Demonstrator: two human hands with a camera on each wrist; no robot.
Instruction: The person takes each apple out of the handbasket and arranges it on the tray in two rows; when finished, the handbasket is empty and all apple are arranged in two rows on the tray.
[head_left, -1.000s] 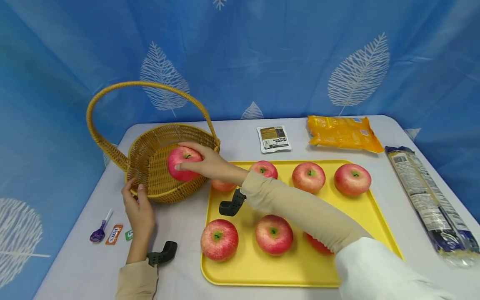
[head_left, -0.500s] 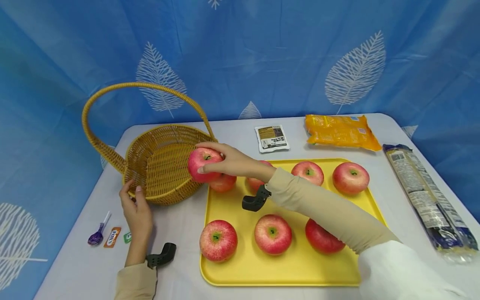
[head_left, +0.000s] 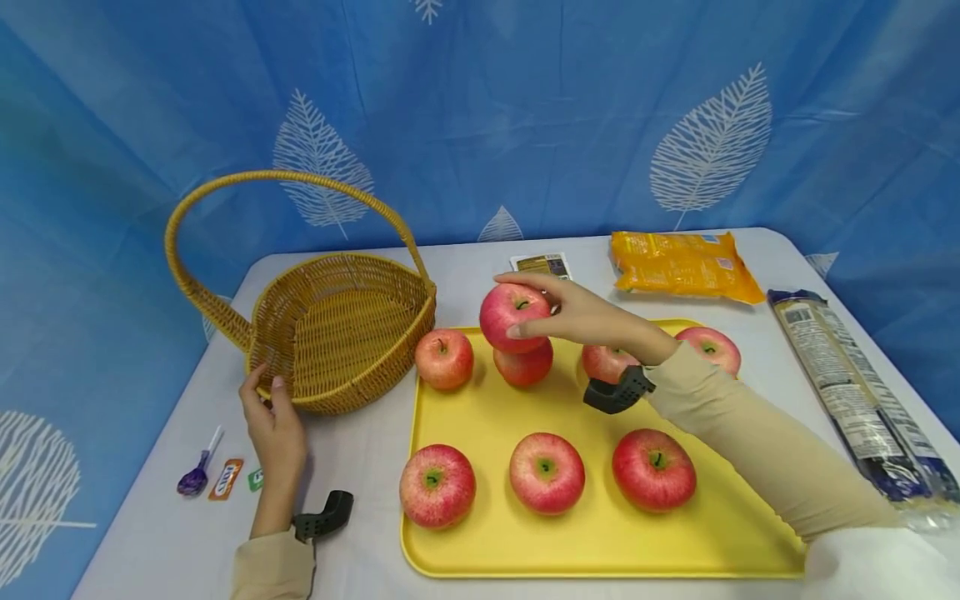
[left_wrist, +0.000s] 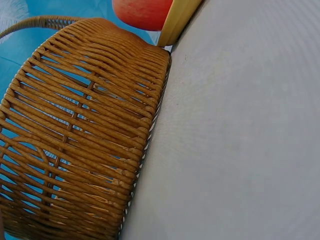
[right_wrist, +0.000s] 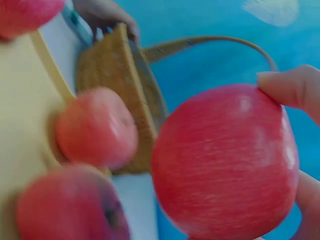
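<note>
My right hand point(head_left: 581, 312) grips a red apple point(head_left: 512, 317) between thumb and fingers, above the back row of a yellow tray point(head_left: 480, 425). In the right wrist view this apple point(right_wrist: 225, 162) fills much of the picture. Several more apples lie on the tray in two rows, among them a back-left apple point(head_left: 444, 358) and a front-left apple point(head_left: 437, 486). The held apple partly hides another apple point(head_left: 523, 367) behind it. My left hand point(head_left: 277, 433) holds the near-left rim of a wicker basket point(head_left: 352, 333), whose inside shows bare weave.
Left of my left hand lie a purple lollipop point(head_left: 193, 477), an orange-wrapped sweet point(head_left: 226, 480) and a green one point(head_left: 256, 479). Behind the tray are a small packet point(head_left: 551, 263) and an orange bag point(head_left: 684, 267). A long clear pack point(head_left: 855, 392) lies at the right.
My right hand has carried the apple out of the basket and rightward, over the tray's back row. My left hand has stayed at the basket rim.
</note>
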